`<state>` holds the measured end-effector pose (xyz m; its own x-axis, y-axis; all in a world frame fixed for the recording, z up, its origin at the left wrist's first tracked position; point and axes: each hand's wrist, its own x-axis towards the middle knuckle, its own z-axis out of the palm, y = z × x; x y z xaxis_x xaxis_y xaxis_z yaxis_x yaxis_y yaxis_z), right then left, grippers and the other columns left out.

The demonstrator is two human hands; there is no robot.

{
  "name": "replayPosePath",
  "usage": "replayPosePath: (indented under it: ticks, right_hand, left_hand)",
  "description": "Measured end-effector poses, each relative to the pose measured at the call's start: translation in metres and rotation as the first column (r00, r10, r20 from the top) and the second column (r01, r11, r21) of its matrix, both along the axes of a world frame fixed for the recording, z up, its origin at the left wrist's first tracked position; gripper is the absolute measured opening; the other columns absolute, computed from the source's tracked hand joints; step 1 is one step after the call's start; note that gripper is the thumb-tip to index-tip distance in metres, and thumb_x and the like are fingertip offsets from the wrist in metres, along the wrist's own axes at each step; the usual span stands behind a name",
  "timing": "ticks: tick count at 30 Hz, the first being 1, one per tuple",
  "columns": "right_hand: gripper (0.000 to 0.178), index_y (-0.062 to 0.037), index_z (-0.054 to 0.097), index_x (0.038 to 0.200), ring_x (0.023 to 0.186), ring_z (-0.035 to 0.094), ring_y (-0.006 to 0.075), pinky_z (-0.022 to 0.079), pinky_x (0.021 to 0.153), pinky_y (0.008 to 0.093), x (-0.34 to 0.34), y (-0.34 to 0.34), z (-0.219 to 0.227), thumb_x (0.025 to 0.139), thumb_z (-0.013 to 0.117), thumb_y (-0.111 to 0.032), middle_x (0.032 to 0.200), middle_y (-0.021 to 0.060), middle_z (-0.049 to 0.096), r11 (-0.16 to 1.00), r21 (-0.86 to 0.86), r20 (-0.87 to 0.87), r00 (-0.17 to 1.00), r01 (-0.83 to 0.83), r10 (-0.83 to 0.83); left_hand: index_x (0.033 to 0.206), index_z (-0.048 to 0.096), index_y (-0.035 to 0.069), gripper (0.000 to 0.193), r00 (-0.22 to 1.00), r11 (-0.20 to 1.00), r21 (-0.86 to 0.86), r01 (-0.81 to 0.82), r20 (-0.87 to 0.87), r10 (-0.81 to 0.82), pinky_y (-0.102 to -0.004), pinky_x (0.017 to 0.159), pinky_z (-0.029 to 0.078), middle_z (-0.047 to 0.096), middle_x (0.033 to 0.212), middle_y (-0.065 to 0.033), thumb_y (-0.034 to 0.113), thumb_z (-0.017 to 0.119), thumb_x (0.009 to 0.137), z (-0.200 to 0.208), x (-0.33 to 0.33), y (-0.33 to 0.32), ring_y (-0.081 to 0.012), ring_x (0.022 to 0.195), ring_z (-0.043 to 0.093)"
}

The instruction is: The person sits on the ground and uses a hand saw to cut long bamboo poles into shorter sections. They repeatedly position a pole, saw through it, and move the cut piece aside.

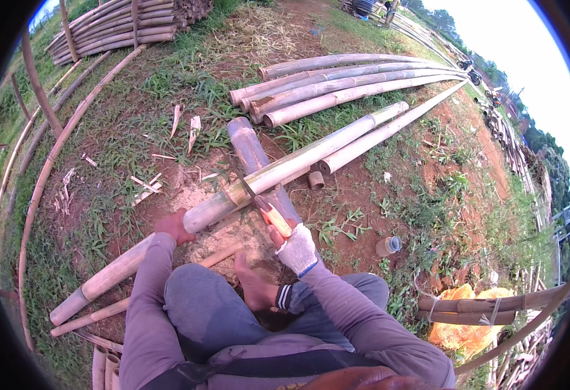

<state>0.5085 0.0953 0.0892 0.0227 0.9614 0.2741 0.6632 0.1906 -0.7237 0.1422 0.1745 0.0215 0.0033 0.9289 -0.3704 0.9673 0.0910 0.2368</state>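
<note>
A long, pale green bamboo pole (278,170) slants from the lower left toward the upper right, resting across a thick bamboo piece (245,140) on the ground. My bare left hand (176,226) is closed at the near end of the pole, its fingers partly hidden. In a white knitted glove, my right hand (293,247) grips the orange wooden handle of a hand saw (276,220). The saw's narrow dark blade lies across the pole, beyond my left hand; its teeth are too small to see. My bare foot (256,286) is below the pole.
Several bamboo poles (356,84) lie beyond, and a stack of poles (119,26) stands upper left. Another bamboo length (106,276) reaches lower left. A short bamboo offcut (315,181), a jar (388,246), orange netting (464,335) and tied poles (473,304) lie right.
</note>
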Motion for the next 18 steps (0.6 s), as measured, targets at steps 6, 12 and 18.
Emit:
replayPosePath:
  ticks: [6,12,18]
  right_hand:
    - [0.028,-0.0003,0.073,0.103,0.070,0.071,0.0386,0.054,0.060,0.0458,0.084,-0.150,0.024,0.095,0.082,-0.026,0.084,0.0172,0.068,0.995,0.043,0.108,0.991,-0.089,0.084]
    - [0.028,-0.0012,0.075,0.105,0.072,0.072,0.0435,0.055,0.062,0.0471,0.018,-0.004,-0.002,0.100,0.076,-0.029,0.078,0.0217,0.072,0.994,0.099,0.040,0.998,-0.049,0.045]
    - [0.033,-0.0020,0.073,0.102,0.074,0.073,0.0441,0.055,0.062,0.0487,-0.009,0.017,-0.009,0.098,0.077,-0.034,0.081,0.0240,0.072,0.998,0.057,-0.002,1.000,-0.004,0.004]
  left_hand:
    - [0.142,0.057,0.017,0.091,0.999,0.999,0.034,0.032,-0.020,-0.031,-0.0511,0.096,0.059,0.078,0.118,-0.0192,0.050,0.094,0.065,0.000,0.002,-0.003,-0.0413,0.109,0.075]
    - [0.142,0.058,0.016,0.091,0.999,0.999,0.014,0.033,-0.018,-0.033,-0.0511,0.096,0.059,0.077,0.119,-0.0194,0.051,0.093,0.066,-0.007,0.005,0.000,-0.0405,0.109,0.075]
    - [0.140,0.059,0.016,0.088,0.998,0.999,0.019,0.048,-0.032,-0.047,-0.0505,0.098,0.059,0.077,0.120,-0.0187,0.054,0.091,0.067,0.007,0.002,-0.002,-0.0402,0.110,0.075]
